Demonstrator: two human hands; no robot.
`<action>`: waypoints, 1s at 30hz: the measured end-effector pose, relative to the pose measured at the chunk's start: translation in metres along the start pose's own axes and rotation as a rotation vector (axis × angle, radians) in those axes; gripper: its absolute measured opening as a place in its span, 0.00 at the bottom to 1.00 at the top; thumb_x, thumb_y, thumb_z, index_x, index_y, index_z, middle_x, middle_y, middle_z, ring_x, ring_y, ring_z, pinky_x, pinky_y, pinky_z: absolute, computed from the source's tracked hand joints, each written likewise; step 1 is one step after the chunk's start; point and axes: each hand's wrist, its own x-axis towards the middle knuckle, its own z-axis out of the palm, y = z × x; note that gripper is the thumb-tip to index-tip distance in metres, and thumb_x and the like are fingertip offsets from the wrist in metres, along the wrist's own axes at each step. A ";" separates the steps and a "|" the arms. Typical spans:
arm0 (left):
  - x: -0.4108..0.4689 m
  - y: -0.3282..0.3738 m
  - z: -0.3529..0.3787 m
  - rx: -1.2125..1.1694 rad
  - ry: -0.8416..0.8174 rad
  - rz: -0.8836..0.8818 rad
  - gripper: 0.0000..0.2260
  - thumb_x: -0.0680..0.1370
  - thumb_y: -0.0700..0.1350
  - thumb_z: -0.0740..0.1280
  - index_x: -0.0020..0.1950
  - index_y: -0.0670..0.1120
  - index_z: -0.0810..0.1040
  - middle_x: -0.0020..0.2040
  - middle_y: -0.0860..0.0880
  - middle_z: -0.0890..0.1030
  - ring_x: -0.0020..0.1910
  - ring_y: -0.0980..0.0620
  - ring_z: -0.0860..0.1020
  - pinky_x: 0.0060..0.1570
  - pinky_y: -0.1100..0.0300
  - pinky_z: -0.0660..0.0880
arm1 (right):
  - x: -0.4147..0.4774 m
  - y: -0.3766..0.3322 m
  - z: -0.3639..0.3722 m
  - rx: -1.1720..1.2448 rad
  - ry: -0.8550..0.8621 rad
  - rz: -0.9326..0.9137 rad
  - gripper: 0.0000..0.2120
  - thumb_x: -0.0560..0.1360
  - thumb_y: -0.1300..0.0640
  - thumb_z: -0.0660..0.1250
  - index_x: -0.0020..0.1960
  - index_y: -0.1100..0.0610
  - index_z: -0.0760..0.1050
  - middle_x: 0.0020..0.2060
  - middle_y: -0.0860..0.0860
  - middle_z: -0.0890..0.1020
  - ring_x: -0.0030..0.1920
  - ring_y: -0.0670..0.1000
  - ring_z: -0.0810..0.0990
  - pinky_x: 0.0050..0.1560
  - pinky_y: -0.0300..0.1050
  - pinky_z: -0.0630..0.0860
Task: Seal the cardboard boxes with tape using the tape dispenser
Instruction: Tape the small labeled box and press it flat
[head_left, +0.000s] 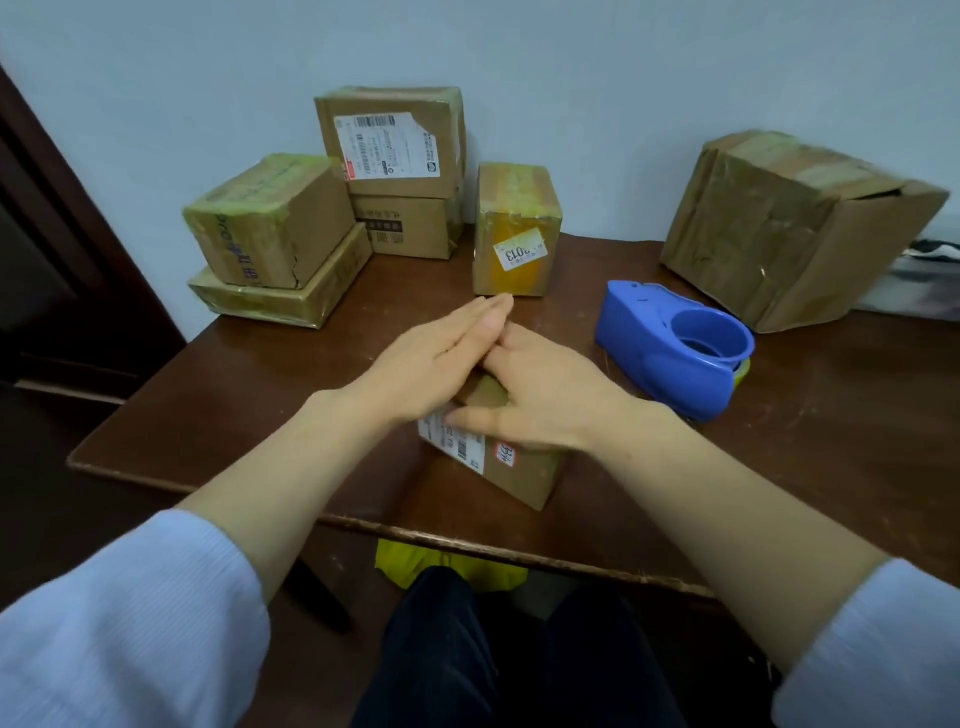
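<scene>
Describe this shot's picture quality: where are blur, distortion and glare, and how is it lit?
Head view: soft, even light, faint shadows; the left hand is smeared by motion blur above the small box, while the blue tape dispenser looks crisp; wide-angle distortion bows the table edge and tilts the large box at right; a dull sheen lies on the tabletop by the stacked boxes.

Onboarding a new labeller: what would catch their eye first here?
Both hands, left hand flat and right hand beside it, rest on a small cardboard box at the near edge of the table. The bright blue tape dispenser lies untouched right of them. Stacked boxes crowd its far left.
</scene>
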 end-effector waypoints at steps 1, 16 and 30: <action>0.000 -0.002 0.000 0.045 -0.025 0.007 0.25 0.80 0.60 0.47 0.76 0.55 0.62 0.74 0.59 0.62 0.73 0.64 0.56 0.72 0.66 0.51 | 0.000 0.003 0.001 -0.005 0.027 0.000 0.36 0.73 0.37 0.63 0.74 0.57 0.64 0.73 0.54 0.64 0.71 0.52 0.62 0.68 0.43 0.61; -0.001 -0.010 -0.002 0.402 -0.050 0.031 0.22 0.83 0.54 0.47 0.77 0.54 0.57 0.77 0.54 0.60 0.76 0.56 0.54 0.73 0.58 0.52 | -0.084 0.034 0.008 0.190 0.521 -0.070 0.23 0.71 0.39 0.65 0.50 0.57 0.84 0.50 0.52 0.85 0.53 0.49 0.83 0.54 0.51 0.79; -0.001 -0.007 -0.001 0.213 0.016 -0.007 0.20 0.83 0.50 0.55 0.76 0.53 0.60 0.76 0.54 0.61 0.75 0.58 0.56 0.68 0.66 0.51 | -0.093 0.035 0.030 0.265 0.523 0.002 0.26 0.68 0.41 0.70 0.59 0.57 0.80 0.61 0.49 0.79 0.65 0.45 0.74 0.65 0.43 0.71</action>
